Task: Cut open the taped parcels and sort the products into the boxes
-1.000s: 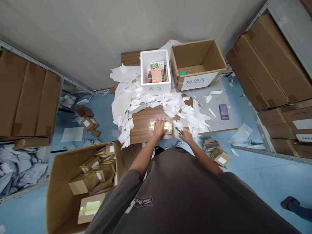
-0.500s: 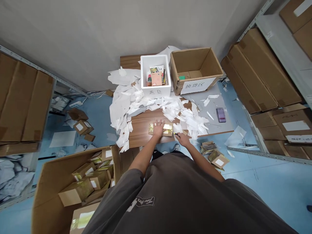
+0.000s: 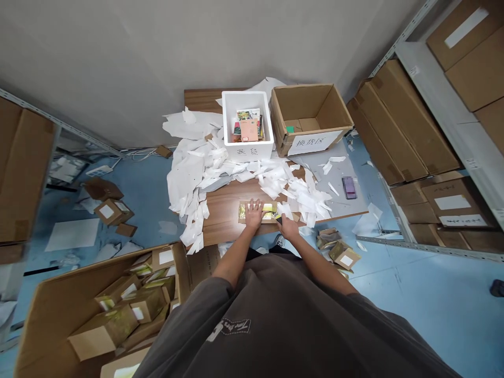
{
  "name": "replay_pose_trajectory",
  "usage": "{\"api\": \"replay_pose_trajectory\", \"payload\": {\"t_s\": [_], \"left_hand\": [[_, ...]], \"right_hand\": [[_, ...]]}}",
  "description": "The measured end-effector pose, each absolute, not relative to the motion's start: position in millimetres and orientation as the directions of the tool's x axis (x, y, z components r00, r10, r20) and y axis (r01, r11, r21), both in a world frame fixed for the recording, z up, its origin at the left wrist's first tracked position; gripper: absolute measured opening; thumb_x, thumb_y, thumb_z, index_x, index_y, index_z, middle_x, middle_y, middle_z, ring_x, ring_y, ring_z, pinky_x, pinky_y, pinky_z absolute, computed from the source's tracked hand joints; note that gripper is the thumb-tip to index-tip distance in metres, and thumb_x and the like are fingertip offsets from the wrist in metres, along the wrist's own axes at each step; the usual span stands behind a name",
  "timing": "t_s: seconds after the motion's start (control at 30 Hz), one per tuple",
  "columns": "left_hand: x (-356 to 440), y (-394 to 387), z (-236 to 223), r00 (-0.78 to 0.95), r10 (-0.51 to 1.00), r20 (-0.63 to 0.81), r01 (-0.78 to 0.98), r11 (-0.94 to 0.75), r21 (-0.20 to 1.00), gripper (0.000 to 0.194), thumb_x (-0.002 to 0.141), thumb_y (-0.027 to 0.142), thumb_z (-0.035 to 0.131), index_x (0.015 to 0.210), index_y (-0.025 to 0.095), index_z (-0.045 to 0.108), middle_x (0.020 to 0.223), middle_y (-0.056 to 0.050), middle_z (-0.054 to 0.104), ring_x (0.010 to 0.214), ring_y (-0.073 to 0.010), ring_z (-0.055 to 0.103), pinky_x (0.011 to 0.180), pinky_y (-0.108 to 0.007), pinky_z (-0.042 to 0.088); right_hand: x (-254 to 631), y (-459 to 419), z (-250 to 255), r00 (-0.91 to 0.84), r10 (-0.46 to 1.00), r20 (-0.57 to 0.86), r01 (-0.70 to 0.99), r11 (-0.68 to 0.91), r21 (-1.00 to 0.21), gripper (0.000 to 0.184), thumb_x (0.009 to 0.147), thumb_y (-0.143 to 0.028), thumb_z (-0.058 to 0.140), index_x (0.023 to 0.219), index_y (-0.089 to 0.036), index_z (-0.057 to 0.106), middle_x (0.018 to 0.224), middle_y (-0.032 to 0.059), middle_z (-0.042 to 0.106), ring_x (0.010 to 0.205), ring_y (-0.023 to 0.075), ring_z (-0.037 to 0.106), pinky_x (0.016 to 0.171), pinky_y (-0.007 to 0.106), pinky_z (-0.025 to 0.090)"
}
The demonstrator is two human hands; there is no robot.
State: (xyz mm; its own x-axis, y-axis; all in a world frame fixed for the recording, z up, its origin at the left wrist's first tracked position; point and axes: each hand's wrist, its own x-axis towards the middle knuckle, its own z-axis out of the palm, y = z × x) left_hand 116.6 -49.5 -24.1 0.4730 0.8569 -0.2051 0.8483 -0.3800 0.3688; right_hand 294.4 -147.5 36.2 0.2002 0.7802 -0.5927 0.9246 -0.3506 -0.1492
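Note:
A small flat cardboard parcel wrapped in shiny yellowish tape lies near the front edge of the wooden table. On its left half my left hand rests flat, fingers spread and pressing down. My right hand is closed around a utility knife with yellow and black on it. The knife's tip end is over the right part of the parcel, at the tape; the blade itself is too small to make out. Torn white paper scraps lie just beyond my right hand.
At the table's back stand a white foam box holding booklets and an open cardboard box. A purple phone lies at the right. A large carton of parcels stands at lower left. Shelves with cartons flank the table.
My right hand and the knife have shifted left along the parcel, over its taped top. My left hand still presses the parcel. The whole view has turned slightly.

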Motion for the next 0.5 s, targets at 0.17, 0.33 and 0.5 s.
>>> {"api": "replay_pose_trajectory", "payload": {"t_s": [0.17,0.33,0.5], "left_hand": [[121.5,-50.8,-30.8,0.446,0.885,-0.135,0.853,-0.374,0.364,0.056,0.110,0.046,0.056,0.162,0.027,0.058,0.169,-0.013,0.054,0.166,-0.0403,0.034,0.136,-0.068,0.015],[127.4,-53.1,-29.6,0.434,0.889,-0.143,0.862,-0.365,0.351,0.053,0.110,0.045,0.056,0.161,0.027,0.058,0.169,-0.013,0.055,0.166,-0.0383,0.035,0.137,-0.066,0.015],[126.9,-54.3,-28.8,0.416,0.895,-0.159,0.876,-0.348,0.335,0.054,0.109,0.043,0.060,0.161,0.028,0.058,0.170,-0.013,0.053,0.166,-0.0378,0.035,0.136,-0.065,0.015]], "right_hand": [[298.6,-152.7,34.9,0.297,0.778,-0.554,0.884,-0.443,-0.148,0.038,0.118,-0.049,0.042,0.140,-0.019,0.050,0.129,0.0178,0.075,0.114,0.0313,0.074,0.092,0.035,0.047],[296.7,-158.1,31.6,0.370,0.768,-0.523,0.838,-0.519,-0.168,0.035,0.117,-0.048,0.044,0.137,-0.020,0.052,0.127,0.0174,0.076,0.115,0.0315,0.074,0.092,0.034,0.047],[305.8,-156.6,29.7,0.382,0.764,-0.520,0.808,-0.549,-0.213,0.035,0.116,-0.048,0.045,0.135,-0.020,0.055,0.128,0.0182,0.075,0.114,0.0329,0.075,0.093,0.036,0.049]]}}
